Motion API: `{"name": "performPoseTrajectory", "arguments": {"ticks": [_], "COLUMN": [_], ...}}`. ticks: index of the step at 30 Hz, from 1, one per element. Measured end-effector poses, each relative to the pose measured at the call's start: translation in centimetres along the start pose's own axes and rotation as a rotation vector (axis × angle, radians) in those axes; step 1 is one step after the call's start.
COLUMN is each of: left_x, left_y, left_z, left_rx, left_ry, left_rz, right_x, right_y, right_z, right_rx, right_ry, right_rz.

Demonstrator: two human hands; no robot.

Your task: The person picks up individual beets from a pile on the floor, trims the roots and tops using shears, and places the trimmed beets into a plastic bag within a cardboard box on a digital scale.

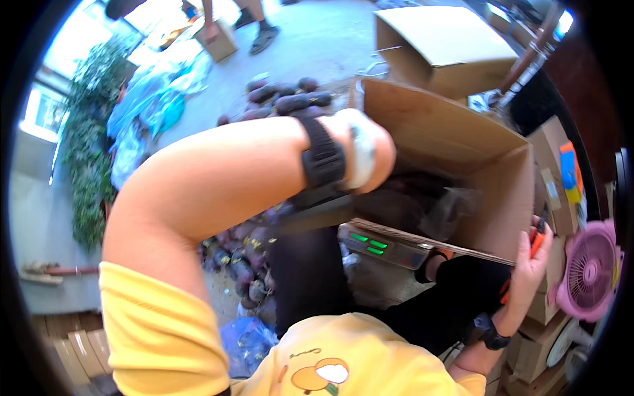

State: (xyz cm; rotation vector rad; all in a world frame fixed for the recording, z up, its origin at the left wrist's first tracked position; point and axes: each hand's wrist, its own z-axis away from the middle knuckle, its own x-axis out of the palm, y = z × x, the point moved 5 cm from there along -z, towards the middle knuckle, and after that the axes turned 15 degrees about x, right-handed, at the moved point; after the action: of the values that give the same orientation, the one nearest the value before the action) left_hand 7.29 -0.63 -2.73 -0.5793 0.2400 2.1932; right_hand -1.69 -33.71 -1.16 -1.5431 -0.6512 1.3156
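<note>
My left arm, in a yellow sleeve, bends across the view. Its hand [375, 152] is at the left side of an open cardboard box [456, 122], smeared by motion, with its fingers out of sight. A whitish band or strip lies across that hand, and a black strap [320, 155] circles the wrist. My right hand [531, 261] is closed around an orange-handled hand tool [538, 237], possibly snips, by the box's near right corner. Inside the box are dark, blurred shapes and a piece of clear plastic [450, 212].
Beneath the box's near edge is a scale [386, 247] with green lit digits. Dark purple oblong produce [244, 267] lies heaped on the floor to the left. Another carton [449, 39] stands beyond; a pink fan [588, 270] is at right. A person's feet [264, 39] show far off.
</note>
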Motion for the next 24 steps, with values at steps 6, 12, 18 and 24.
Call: {"name": "performPoseTrajectory", "arguments": {"ticks": [6, 12, 18, 24], "left_x": [-1.4, 12.9, 43.2, 58.3], "left_y": [0.4, -5.6, -5.7, 0.1], "left_z": [8.5, 19.8, 14.2, -2.6], "left_rx": [0.379, 0.159, -0.691, -0.917], "left_ry": [0.840, 1.573, 1.557, 1.205], "left_rz": [0.266, 0.565, 1.689, 1.525], "right_x": [-1.8, -3.3, -0.5, 9.8], "right_y": [-0.1, -2.2, -10.1, -13.0], "right_z": [0.0, 0.7, 6.9, 12.6], "right_rx": [-0.030, -0.210, -0.230, -0.117], "right_ry": [0.087, 0.266, 0.369, -0.164], "right_rz": [0.243, 0.493, 0.257, -0.091]}}
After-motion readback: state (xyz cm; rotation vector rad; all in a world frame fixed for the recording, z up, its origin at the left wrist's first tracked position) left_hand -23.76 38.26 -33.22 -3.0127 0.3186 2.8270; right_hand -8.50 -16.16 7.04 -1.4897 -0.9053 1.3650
